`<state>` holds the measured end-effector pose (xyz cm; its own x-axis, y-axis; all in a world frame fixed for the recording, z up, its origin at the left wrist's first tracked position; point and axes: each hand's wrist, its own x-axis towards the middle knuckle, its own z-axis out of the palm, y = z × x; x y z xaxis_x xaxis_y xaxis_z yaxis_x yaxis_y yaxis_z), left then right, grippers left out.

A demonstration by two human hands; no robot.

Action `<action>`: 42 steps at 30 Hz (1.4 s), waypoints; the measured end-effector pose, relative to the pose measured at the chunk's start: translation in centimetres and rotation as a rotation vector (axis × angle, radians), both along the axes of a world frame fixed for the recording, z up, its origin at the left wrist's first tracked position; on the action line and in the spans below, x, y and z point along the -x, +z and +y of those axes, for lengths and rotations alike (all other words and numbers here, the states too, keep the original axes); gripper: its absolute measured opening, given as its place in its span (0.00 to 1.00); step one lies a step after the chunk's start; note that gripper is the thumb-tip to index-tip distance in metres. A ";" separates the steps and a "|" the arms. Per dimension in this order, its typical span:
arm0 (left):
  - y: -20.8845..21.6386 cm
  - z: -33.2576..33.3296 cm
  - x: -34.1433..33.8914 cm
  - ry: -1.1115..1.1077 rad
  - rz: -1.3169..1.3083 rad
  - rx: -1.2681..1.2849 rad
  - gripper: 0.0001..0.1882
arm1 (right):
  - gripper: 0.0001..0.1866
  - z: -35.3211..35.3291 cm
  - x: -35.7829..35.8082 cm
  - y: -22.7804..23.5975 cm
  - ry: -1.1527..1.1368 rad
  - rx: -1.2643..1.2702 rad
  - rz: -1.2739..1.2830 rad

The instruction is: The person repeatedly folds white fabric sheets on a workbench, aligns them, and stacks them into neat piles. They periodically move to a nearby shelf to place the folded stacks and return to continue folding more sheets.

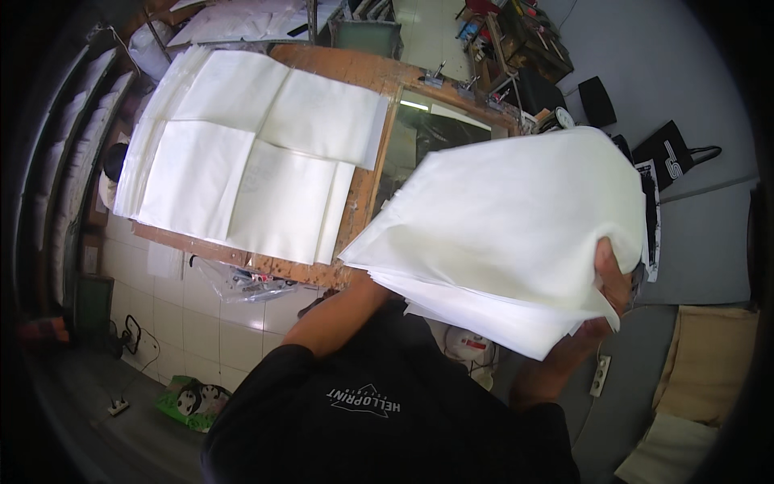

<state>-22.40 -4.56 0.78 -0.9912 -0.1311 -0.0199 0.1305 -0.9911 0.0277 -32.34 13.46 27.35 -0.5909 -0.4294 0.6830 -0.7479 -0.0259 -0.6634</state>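
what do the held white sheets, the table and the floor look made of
Held white sheets: perhaps matte paper or thin nonwoven fabric; thin edges and soft bends leave it open.
Table: apparently worn wood; brown, stained top.
Floor: likely glossy ceramic tile; grid lines, bright reflection.

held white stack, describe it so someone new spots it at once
Find the brown wooden table, with white sheets laid flat across its left part. To their right is the held white stack. Unlike those sheets, it is curved and gripped at its right edge by the right hand.
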 end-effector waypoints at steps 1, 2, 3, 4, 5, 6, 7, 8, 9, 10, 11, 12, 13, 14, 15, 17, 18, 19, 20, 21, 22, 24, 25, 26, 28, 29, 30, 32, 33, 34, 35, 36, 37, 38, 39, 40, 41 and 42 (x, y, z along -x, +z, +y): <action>0.3 -0.9 0.7 0.037 0.037 -0.006 0.42 | 0.18 0.1 1.1 0.5 0.043 -0.001 -0.048; 0.5 -2.0 1.4 0.065 0.075 -0.004 0.42 | 0.19 0.2 2.2 0.8 0.088 0.001 -0.109; 0.7 -3.2 1.6 0.089 0.099 0.002 0.42 | 0.20 -0.2 3.5 0.8 0.146 0.005 -0.182; 0.6 -4.7 2.2 0.104 0.134 0.012 0.42 | 0.21 -0.5 4.6 0.9 0.182 -0.001 -0.321; 0.7 -5.9 2.4 0.103 0.146 0.046 0.42 | 0.23 -1.0 5.9 2.0 0.182 -0.050 -0.547; 0.6 -7.0 2.7 0.091 0.146 0.082 0.42 | 0.25 -1.3 7.3 2.6 0.179 -0.098 -0.775; 0.3 -8.3 2.9 0.078 0.124 0.142 0.42 | 0.27 -1.5 8.7 2.3 0.256 -0.153 -0.843; -0.1 -9.0 3.1 0.066 0.075 0.207 0.42 | 0.27 -1.6 9.9 1.7 0.290 -0.180 -0.875; -0.7 -9.4 3.4 0.079 -0.085 0.300 0.43 | 0.27 -1.8 11.1 0.5 0.329 -0.206 -0.907; -1.3 -9.7 3.7 0.090 -0.307 0.359 0.43 | 0.27 -2.0 12.2 -0.5 0.370 -0.233 -0.938; -0.6 -9.4 4.1 0.094 -0.388 0.630 0.44 | 0.27 -2.1 13.0 -1.5 0.402 -0.232 -0.961; 0.1 -9.3 4.4 0.059 -0.431 0.736 0.43 | 0.26 -2.3 13.9 -2.4 0.432 -0.254 -0.963; 0.9 -9.3 4.7 0.022 -0.475 0.842 0.43 | 0.24 -2.4 14.8 -3.1 0.462 -0.276 -0.964; 1.2 -9.5 4.7 -0.018 -0.523 0.945 0.43 | 0.23 -2.6 15.4 -4.0 0.493 -0.300 -0.970; 1.1 -10.1 4.6 -0.008 -0.617 0.945 0.42 | 0.24 -2.5 15.8 -4.8 0.480 -0.313 -0.928; 1.7 -9.7 3.4 0.129 -0.680 0.909 0.43 | 0.24 -1.2 16.7 -7.1 0.440 -0.301 -0.985; 1.9 -9.3 2.6 0.198 -0.711 0.886 0.44 | 0.25 -0.4 17.1 -8.5 0.419 -0.300 -1.013; 0.9 -9.4 1.7 0.189 -0.748 0.882 0.45 | 0.27 0.2 17.5 -10.8 0.408 -0.283 -1.047; -0.4 -9.8 0.7 0.188 -0.778 0.881 0.45 | 0.28 0.8 18.2 -14.3 0.382 -0.304 -1.064; -1.7 -10.2 0.4 0.181 -0.803 0.881 0.46 | 0.29 1.4 19.0 -19.1 0.348 -0.323 -1.079; -2.8 -10.2 0.5 0.156 -0.874 0.918 0.46 | 0.30 2.1 19.6 -24.1 0.308 -0.344 -1.103; -4.6 -10.1 0.8 0.068 -1.007 1.002 0.47 | 0.34 3.6 19.8 -33.4 0.111 -0.577 -1.059; -4.0 -9.9 1.5 0.125 -0.966 0.958 0.47 | 0.33 4.0 19.5 -35.9 0.082 -0.601 -0.802; -4.2 -9.8 1.6 0.131 -1.074 1.051 0.47 | 0.31 3.4 19.6 -35.8 0.095 -0.620 -0.854; -4.7 -9.4 2.0 0.141 -1.277 1.236 0.46 | 0.27 1.1 20.0 -33.7 0.113 -0.658 -0.950; -4.3 -8.9 2.7 0.173 -1.318 1.343 0.46 | 0.26 0.1 19.9 -33.3 0.013 -0.666 -0.884; -3.5 -8.0 3.1 0.208 -1.355 1.449 0.45 | 0.25 -0.8 19.6 -33.1 -0.089 -0.676 -0.817; -3.6 -7.5 3.3 0.244 -1.365 1.585 0.45 | 0.23 -2.1 18.9 -32.9 -0.224 -0.720 -0.640; -4.4 -8.1 3.2 0.246 -1.336 1.619 0.45 | 0.21 -2.9 18.6 -32.9 -0.262 -0.747 -0.530; -5.3 -8.6 3.2 0.249 -1.305 1.653 0.46 | 0.20 -3.2 18.2 -32.9 -0.300 -0.774 -0.419; -3.5 -8.4 3.6 0.346 -1.267 1.625 0.47 | 0.19 -3.2 17.5 -32.6 -0.257 -0.554 -0.374; 0.0 -6.9 3.6 0.428 -1.233 1.587 0.49 | 0.20 -2.9 16.4 -31.1 -0.254 -0.455 -0.449; 2.5 -5.6 3.0 0.511 -1.207 1.538 0.51 | 0.20 -2.7 15.0 -27.9 -0.241 -0.363 -0.522; 3.3 -5.1 2.4 0.629 -1.199 1.573 0.52 | 0.20 -2.6 14.1 -25.0 -0.223 -0.263 -0.587; 3.9 -4.7 1.7 0.746 -1.185 1.611 0.53 | 0.20 -2.2 13.3 -22.9 -0.227 -0.189 -0.647; 4.7 -4.5 1.2 0.864 -1.160 1.653 0.53 | 0.20 -1.8 12.7 -22.0 -0.235 -0.108 -0.706; 6.8 -3.8 1.3 0.842 -1.015 1.511 0.59 | 0.21 -1.4 12.5 -21.9 -0.176 0.000 -0.768; 5.9 -4.0 0.7 0.746 -0.977 1.547 0.61 | 0.22 -0.9 13.0 -23.2 -0.175 -0.056 -0.670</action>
